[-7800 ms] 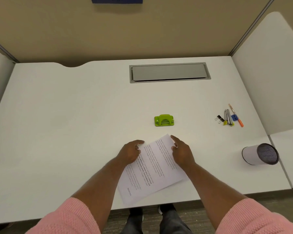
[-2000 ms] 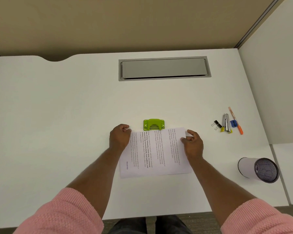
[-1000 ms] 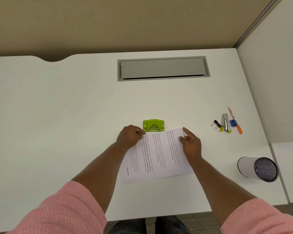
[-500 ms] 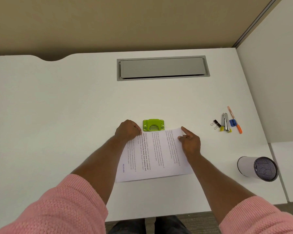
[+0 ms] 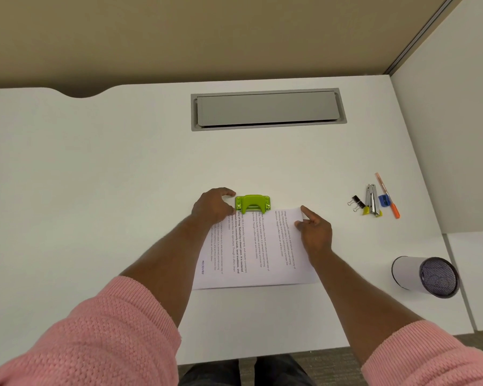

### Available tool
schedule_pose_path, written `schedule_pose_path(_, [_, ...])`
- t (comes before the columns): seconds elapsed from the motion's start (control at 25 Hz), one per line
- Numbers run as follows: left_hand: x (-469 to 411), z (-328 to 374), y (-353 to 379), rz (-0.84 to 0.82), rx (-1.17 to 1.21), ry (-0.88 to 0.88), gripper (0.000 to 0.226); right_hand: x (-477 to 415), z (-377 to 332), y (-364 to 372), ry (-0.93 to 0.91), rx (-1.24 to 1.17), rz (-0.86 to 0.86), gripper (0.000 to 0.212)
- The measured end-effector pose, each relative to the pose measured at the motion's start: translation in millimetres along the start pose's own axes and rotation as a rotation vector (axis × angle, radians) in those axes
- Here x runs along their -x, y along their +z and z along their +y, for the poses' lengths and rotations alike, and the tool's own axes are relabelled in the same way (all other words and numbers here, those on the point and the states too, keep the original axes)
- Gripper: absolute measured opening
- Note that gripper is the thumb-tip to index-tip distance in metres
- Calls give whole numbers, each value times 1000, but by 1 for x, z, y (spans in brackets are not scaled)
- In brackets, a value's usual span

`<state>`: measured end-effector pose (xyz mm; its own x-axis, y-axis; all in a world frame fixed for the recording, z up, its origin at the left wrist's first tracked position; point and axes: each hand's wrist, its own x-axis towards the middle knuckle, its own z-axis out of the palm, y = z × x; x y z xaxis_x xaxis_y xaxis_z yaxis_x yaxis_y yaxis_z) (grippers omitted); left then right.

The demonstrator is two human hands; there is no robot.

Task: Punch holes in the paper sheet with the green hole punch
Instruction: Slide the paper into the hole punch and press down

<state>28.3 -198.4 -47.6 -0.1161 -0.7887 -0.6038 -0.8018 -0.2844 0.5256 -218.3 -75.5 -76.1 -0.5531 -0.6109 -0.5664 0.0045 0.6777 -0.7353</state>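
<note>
A printed paper sheet (image 5: 257, 252) lies flat on the white desk (image 5: 95, 190) in front of me. Its far edge sits in the mouth of the green hole punch (image 5: 253, 203). My left hand (image 5: 211, 208) wraps thumb and fingers around the punch's left end and covers the sheet's far left corner. My right hand (image 5: 315, 232) rests on the sheet's far right corner, index finger stretched along the edge and thumb against the paper.
At the right lie two binder clips (image 5: 356, 203), a stapler (image 5: 372, 200), a blue sharpener (image 5: 384, 200) and an orange pen (image 5: 388, 195). A mesh pen cup (image 5: 424, 275) lies on its side near the right front. A grey cable hatch (image 5: 268, 110) sits at the back; a partition (image 5: 457, 135) closes the right side.
The sheet has been turned square to the desk and slid forward into the punch. My left hand has moved off the paper's corner onto the punch's left end.
</note>
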Motion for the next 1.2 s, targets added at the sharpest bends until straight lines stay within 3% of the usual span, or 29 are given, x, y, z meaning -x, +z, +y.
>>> schedule_pose_path(0.92, [-11,2,3,35,12,81,36,-7,-1,8,15,-32,18,49])
schedule_pose_path(1.2, [-14,0,5,58,25,136,34,-14,1,17,-14,-58,95,45])
